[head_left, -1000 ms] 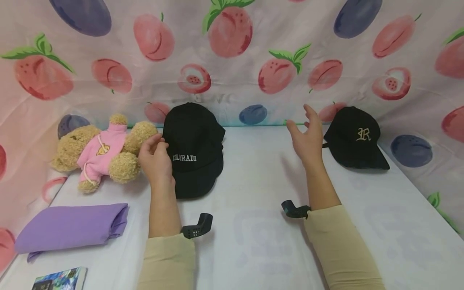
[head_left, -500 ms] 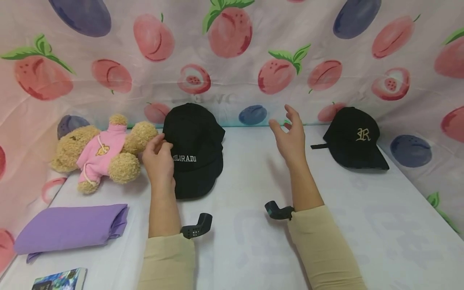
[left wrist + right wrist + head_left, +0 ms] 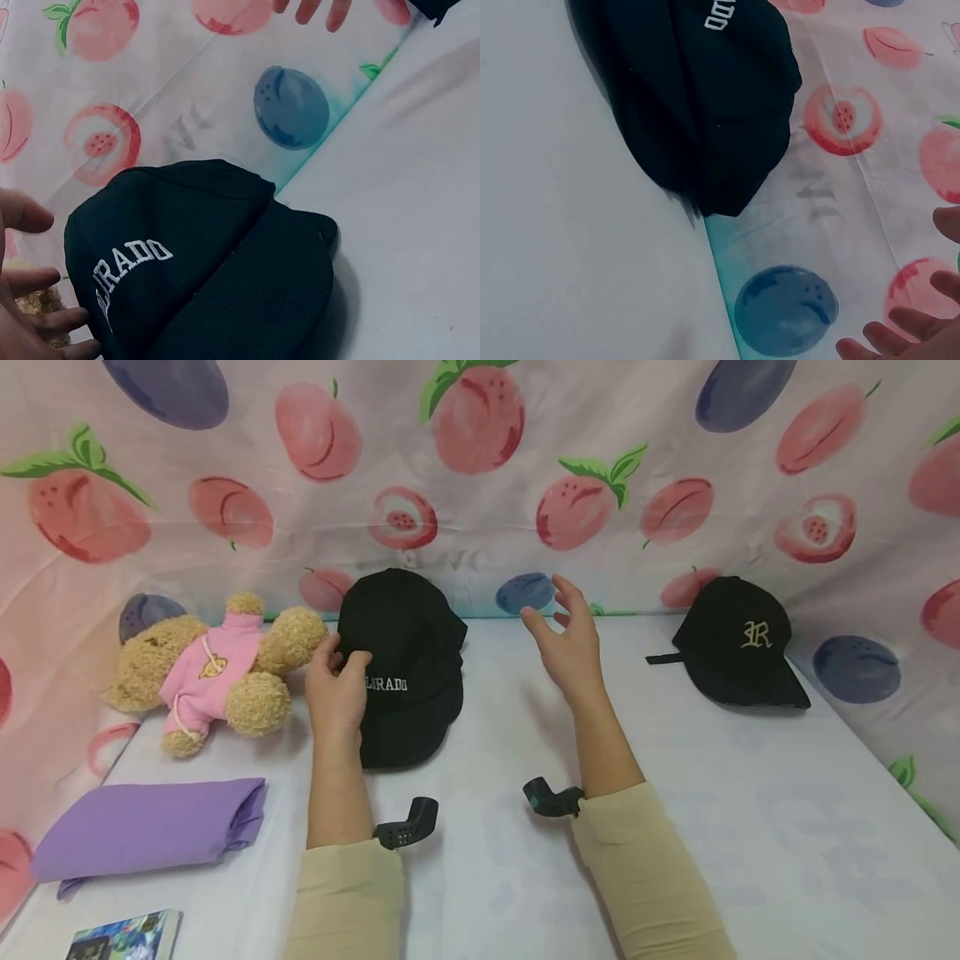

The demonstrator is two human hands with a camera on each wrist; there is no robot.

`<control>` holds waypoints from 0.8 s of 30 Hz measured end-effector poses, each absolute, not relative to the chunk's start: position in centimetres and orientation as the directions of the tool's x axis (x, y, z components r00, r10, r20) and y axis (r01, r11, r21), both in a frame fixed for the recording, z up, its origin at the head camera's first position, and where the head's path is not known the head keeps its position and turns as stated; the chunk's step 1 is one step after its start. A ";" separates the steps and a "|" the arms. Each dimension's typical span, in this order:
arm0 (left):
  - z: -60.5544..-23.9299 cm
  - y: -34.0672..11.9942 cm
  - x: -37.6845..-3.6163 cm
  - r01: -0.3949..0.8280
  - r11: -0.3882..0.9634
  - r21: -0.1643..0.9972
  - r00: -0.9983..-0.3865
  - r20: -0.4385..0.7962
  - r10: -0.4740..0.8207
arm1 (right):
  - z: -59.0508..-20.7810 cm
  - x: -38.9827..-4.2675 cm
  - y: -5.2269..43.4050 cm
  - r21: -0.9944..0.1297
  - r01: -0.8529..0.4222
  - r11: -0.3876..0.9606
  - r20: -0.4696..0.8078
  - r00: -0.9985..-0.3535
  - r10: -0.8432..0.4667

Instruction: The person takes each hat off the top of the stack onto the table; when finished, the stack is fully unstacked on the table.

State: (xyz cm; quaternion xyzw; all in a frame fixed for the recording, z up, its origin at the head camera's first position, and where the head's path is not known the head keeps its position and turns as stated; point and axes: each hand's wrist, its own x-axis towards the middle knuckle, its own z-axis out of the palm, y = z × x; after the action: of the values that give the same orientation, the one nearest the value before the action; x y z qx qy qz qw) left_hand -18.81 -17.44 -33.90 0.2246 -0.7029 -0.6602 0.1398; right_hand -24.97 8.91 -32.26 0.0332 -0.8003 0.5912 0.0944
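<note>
A black cap with white COLORADO lettering (image 3: 408,635) stands on the white table, its brim toward me. Along its left side is my left hand (image 3: 335,697), fingers relaxed and apart; in the left wrist view the fingertips (image 3: 82,351) overlap the cap's edge. My right hand (image 3: 570,647) hovers to the right of that cap, thumb and fingers spread with nothing between them. Farther right sits a second black cap (image 3: 731,647) with a gold R emblem, its strap sticking out to the left.
A teddy bear in a pink outfit (image 3: 213,672) lies left of the COLORADO cap. In front of it are a folded purple cloth (image 3: 150,828) and, at the bottom left, a book-like item with a colourful cover (image 3: 123,937). A fruit-printed curtain (image 3: 480,510) hangs behind the table.
My right hand has moved left, away from the cap with the R and toward the COLORADO cap. The left hand has shifted slightly right, covering part of the lettering.
</note>
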 end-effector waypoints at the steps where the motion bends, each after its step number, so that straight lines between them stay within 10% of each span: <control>1: -33.9 -17.4 -18.8 -0.135 0.036 0.990 -0.865 -0.100 -0.493 | -32.3 -25.0 8.7 -0.937 -0.170 0.305 0.194 -0.980 0.051; 24: -35.8 -18.8 -19.3 -0.196 0.164 0.967 -0.880 -0.099 -0.464 | -33.2 -24.6 5.2 -0.907 -0.191 0.375 0.176 -0.982 -0.074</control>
State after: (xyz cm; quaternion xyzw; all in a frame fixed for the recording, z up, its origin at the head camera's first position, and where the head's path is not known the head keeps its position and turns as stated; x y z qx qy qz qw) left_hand -19.30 -18.82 -35.75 0.2186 -0.7549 -0.6084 0.1103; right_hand -24.55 5.20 -33.22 0.0802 -0.8273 0.5534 0.0530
